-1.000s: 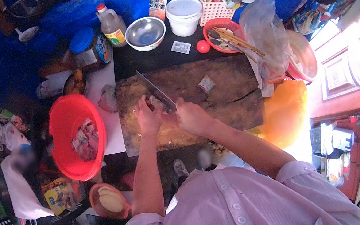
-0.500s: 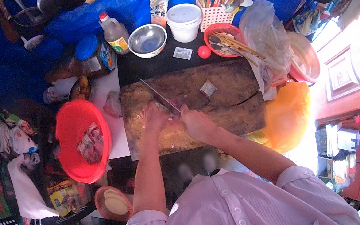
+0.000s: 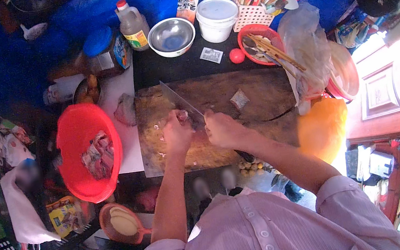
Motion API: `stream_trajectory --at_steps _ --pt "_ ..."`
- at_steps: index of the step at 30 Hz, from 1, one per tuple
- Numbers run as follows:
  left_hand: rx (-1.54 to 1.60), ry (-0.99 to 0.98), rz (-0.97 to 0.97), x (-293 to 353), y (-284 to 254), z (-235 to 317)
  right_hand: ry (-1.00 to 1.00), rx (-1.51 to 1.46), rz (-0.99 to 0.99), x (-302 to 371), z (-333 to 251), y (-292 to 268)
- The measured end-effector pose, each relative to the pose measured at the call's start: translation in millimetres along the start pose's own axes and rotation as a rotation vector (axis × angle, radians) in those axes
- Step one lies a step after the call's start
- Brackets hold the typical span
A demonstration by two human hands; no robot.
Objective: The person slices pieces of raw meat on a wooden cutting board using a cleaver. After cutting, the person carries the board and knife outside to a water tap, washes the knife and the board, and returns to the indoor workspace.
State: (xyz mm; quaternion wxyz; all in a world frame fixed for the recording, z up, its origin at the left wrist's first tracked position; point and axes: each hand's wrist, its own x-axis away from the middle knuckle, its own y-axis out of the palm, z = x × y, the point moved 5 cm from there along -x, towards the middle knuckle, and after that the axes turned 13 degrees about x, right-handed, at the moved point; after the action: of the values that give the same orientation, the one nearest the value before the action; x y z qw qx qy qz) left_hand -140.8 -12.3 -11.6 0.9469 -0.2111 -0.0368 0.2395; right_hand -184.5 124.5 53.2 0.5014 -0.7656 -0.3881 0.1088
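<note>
My right hand [image 3: 225,130] is closed round the handle of a kitchen knife [image 3: 181,97], its long blade slanting up and to the left over the board. Beside the blade, my left hand [image 3: 178,133] grips a piece of raw meat [image 3: 182,114], mostly hidden by the fingers. Both hands are above a worn wooden cutting board [image 3: 260,136] with small pale scraps on its left part. A small square packet [image 3: 239,99] lies on the board to the right of the knife. Left of the board, a red plastic basin [image 3: 71,170] holds cut raw meat [image 3: 96,155].
Behind the board stand a metal bowl [image 3: 172,37], a white lidded tub [image 3: 218,16], a red-capped jug [image 3: 133,27] and a red basket [image 3: 261,43] with chopsticks. A pink ball [image 3: 236,56] sits near the basket. Plastic bags, one yellow [image 3: 323,125], crowd the right side.
The view has shifted a little. My left hand has turned and lifted slightly, so the meat now shows at its fingertips. The knife stays in my right hand, its blade seen more edge-on.
</note>
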Motion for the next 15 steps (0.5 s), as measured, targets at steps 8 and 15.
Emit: stream_trajectory --at_steps 8,15 --pt "-0.001 0.033 0.06 -1 4 8 0.021 0.111 -0.087 -6 2 16" --pt "-0.022 0.155 0.071 -1 0 14 0.076 0.054 0.118 9 3 30"
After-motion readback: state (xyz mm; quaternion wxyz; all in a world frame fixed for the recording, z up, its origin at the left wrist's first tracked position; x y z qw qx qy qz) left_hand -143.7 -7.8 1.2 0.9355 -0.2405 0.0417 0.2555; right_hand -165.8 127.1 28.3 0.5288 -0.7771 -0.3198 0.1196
